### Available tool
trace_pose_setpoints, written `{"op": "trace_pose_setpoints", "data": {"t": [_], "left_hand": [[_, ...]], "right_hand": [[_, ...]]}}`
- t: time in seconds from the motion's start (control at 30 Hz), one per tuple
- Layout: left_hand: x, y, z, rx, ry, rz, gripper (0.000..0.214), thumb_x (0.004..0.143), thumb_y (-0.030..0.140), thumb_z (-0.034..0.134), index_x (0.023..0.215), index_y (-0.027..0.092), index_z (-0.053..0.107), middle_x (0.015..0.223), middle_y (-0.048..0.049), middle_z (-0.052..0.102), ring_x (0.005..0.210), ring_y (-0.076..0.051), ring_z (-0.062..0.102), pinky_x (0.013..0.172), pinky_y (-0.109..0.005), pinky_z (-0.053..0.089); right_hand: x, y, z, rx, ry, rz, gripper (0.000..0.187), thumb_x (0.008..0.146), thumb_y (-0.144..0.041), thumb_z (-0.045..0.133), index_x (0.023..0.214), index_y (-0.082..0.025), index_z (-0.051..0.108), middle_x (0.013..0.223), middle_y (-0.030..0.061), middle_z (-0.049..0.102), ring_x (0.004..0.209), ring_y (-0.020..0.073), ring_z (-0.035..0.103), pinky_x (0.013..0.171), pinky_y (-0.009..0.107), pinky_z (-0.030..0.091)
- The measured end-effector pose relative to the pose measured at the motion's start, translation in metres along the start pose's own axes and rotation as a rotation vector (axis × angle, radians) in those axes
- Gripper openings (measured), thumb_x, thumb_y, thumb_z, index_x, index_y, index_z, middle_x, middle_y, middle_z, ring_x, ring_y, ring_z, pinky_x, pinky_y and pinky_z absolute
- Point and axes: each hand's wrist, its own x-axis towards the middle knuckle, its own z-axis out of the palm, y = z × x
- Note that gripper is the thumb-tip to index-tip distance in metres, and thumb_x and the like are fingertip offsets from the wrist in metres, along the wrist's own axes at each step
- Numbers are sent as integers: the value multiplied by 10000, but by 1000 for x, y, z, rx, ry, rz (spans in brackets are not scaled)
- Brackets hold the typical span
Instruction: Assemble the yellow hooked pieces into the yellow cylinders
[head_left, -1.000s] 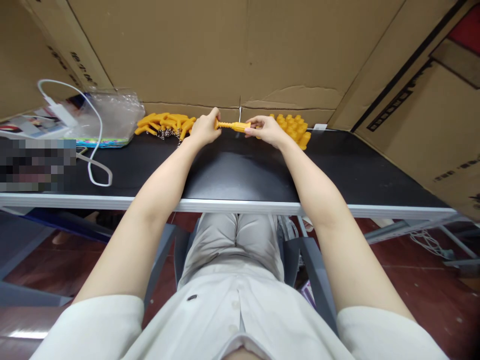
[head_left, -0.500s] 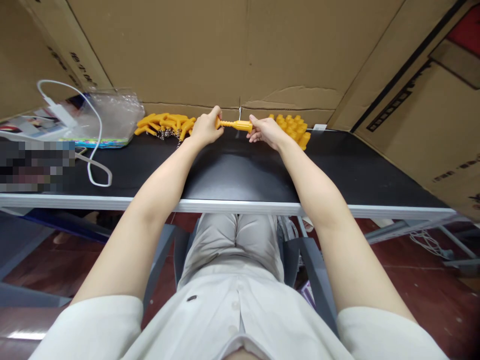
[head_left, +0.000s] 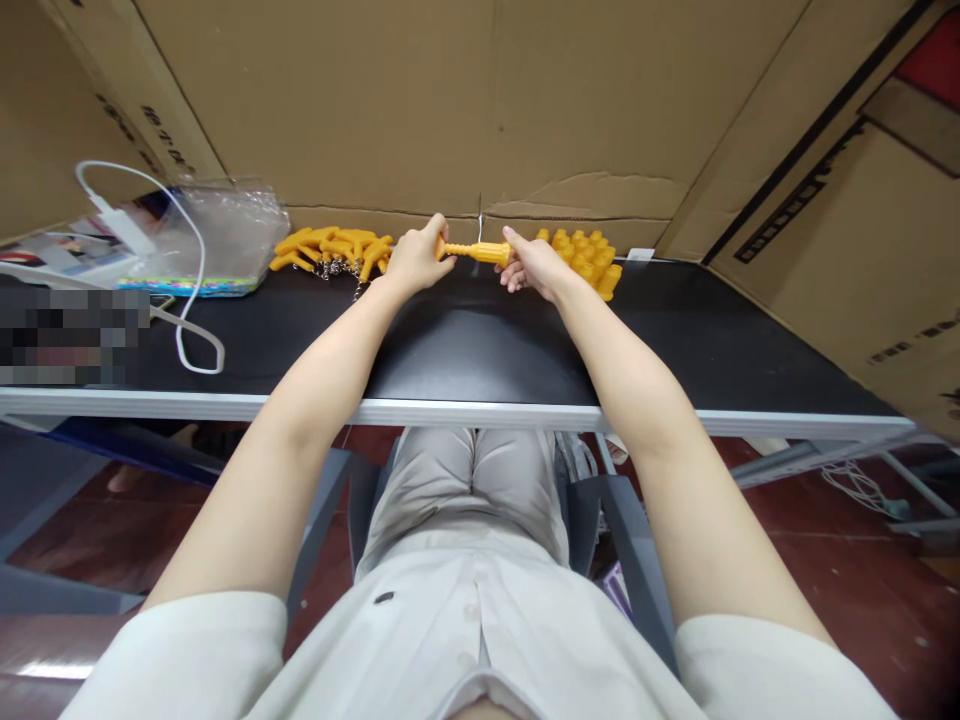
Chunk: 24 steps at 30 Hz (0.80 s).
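Cardboard walls (head_left: 495,110) box this workspace in, tall and brown, one straight across the back and another slanting down the right side. Down below, dark red floor (head_left: 810,560) shows past the grey chair (head_left: 619,530), and in that chair sits a person in a pale shirt (head_left: 420,640), arms reaching forward over a long black table (head_left: 487,345). Along its front runs a silvery metal edge (head_left: 480,413), and between that and the hands it's a broad stretch of bare black top, with more of it off to the right.

Over on the left, a clear plastic bag (head_left: 236,225) lies beside a looping white cable (head_left: 201,260). Nearer the middle, yellow hooked pieces with little chains (head_left: 334,245) bunch against the back wall; right of the hands, stubby yellow pieces (head_left: 589,255) stand packed together.

And now the hands! Left hand (head_left: 421,258) is curled firmly round one end of a yellow stick (head_left: 491,252). Right hand (head_left: 531,265) meets the other end, thumb up against it, fingers bent below; whether it's truly pinching, I can't tell. Our stick sits between the two, near the back wall, lying sideways, nearly parallel to the front edge, slim twisted stem leftward, fat ribbed end pointing right.
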Motion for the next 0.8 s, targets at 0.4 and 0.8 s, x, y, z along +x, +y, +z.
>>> {"op": "trace_pose_setpoints", "data": {"t": [0.4,0.8], "left_hand": [[-1,1,-1,-18,-12,13,492,944,331,715,1425,268,633,1077,-107,781,1114,-393,738,1035,-465,553],[1,-3,0,-27,-2,-21,435,966,332,756,1379,263,636,1095,-121,765,1150,-407,749,1031,-474,550]], "right_hand": [[4,2,1,-19,17,18,793,999,-927,533,980,-167,759,486,11,562,384,137,545,427,233,487],[5,0,-4,55,-47,65,807,969,-971,473,911,-196,691,622,58,710,434,130,600,396,209,420]]}}
